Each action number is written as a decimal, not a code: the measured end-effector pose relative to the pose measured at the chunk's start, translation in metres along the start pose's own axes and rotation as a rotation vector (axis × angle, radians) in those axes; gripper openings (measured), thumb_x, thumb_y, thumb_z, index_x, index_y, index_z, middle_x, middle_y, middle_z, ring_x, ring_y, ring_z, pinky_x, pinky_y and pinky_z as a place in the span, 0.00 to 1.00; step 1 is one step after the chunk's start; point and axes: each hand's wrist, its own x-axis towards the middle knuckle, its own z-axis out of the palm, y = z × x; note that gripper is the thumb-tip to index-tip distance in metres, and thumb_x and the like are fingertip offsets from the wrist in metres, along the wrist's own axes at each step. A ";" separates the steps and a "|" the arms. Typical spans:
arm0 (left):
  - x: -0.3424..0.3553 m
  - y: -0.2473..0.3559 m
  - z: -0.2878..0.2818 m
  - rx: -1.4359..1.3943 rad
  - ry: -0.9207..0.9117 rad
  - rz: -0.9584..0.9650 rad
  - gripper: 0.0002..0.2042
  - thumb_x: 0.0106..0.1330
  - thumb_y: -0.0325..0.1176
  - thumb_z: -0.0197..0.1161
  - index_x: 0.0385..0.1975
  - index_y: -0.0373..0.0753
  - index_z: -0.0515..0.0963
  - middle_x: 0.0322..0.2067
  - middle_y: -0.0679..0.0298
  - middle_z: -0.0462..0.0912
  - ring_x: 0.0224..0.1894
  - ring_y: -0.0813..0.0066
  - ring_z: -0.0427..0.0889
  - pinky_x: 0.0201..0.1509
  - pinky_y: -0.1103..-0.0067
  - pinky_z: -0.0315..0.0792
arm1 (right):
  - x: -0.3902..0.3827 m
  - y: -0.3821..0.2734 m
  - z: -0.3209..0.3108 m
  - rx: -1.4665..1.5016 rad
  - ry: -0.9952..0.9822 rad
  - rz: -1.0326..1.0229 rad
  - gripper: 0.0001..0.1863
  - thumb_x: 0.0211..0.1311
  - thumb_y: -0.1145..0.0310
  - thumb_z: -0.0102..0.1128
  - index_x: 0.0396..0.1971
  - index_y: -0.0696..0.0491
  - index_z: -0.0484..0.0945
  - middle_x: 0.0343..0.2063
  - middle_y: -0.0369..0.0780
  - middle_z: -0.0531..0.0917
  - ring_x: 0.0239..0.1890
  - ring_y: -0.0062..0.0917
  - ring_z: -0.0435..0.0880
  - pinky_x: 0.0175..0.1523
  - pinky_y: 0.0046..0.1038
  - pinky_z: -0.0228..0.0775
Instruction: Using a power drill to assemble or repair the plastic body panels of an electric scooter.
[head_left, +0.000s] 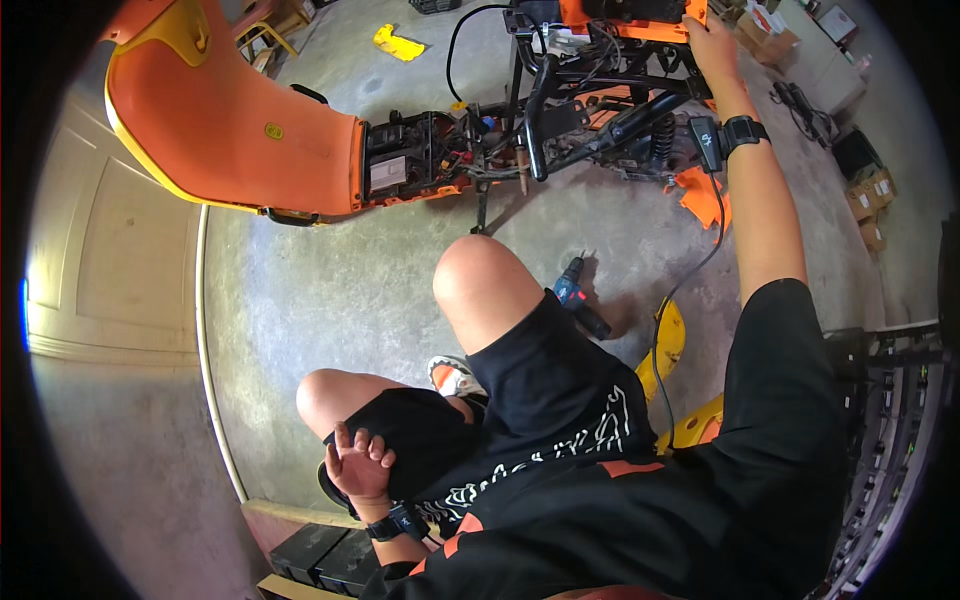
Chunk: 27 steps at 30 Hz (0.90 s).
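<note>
A stripped-down scooter [480,130] stretches across the floor before me, its black frame and wiring bare. At its far right end my right hand [708,48] reaches out and grips the edge of an orange panel [650,30] on top of the frame; part of the fingers is hidden behind that edge. My left hand [360,466] is raised by my left thigh, palm up, fingers loosely bent and apart, with nothing in it. A black strap with a cabled device [706,146] sits on my right wrist. Another strap [393,524] circles my left wrist.
A large orange body shell [240,110] with yellow trim rises at the left. On the floor lie a blue cordless drill [572,290], yellow curved panels [664,345], an orange piece [703,198] and a yellow piece [398,43]. Cardboard boxes [870,193] stand at the right.
</note>
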 end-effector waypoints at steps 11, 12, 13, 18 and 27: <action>0.002 -0.001 0.001 0.008 0.001 -0.002 0.22 0.72 0.46 0.40 0.63 0.46 0.61 0.42 0.58 0.71 0.40 0.64 0.67 0.43 0.66 0.65 | -0.004 -0.009 0.000 -0.025 0.020 -0.056 0.25 0.58 0.47 0.51 0.40 0.54 0.80 0.34 0.53 0.82 0.43 0.50 0.78 0.46 0.41 0.68; 0.002 -0.001 0.002 0.008 0.002 -0.004 0.22 0.72 0.46 0.40 0.63 0.46 0.61 0.42 0.58 0.71 0.40 0.64 0.67 0.43 0.66 0.65 | -0.007 -0.014 -0.001 0.136 -0.011 0.053 0.19 0.58 0.57 0.52 0.37 0.58 0.80 0.31 0.49 0.82 0.38 0.39 0.79 0.43 0.35 0.69; 0.002 0.000 0.002 0.009 -0.003 -0.004 0.22 0.72 0.46 0.40 0.63 0.46 0.61 0.42 0.57 0.71 0.40 0.64 0.67 0.43 0.66 0.65 | -0.009 -0.019 -0.003 0.297 -0.041 0.163 0.13 0.59 0.66 0.53 0.35 0.62 0.79 0.28 0.45 0.83 0.33 0.28 0.81 0.39 0.28 0.70; 0.002 0.000 0.003 0.008 0.003 -0.002 0.22 0.72 0.45 0.40 0.63 0.46 0.61 0.42 0.57 0.71 0.40 0.63 0.67 0.43 0.65 0.65 | -0.016 -0.035 -0.007 0.347 -0.020 0.134 0.14 0.59 0.66 0.55 0.32 0.63 0.79 0.26 0.43 0.83 0.30 0.27 0.81 0.36 0.27 0.70; 0.002 -0.001 0.002 -0.004 0.001 -0.007 0.22 0.72 0.45 0.40 0.63 0.46 0.61 0.42 0.57 0.71 0.41 0.62 0.68 0.43 0.65 0.65 | -0.016 -0.032 -0.008 0.258 -0.023 0.109 0.13 0.59 0.67 0.54 0.32 0.63 0.79 0.26 0.44 0.83 0.30 0.29 0.81 0.37 0.29 0.70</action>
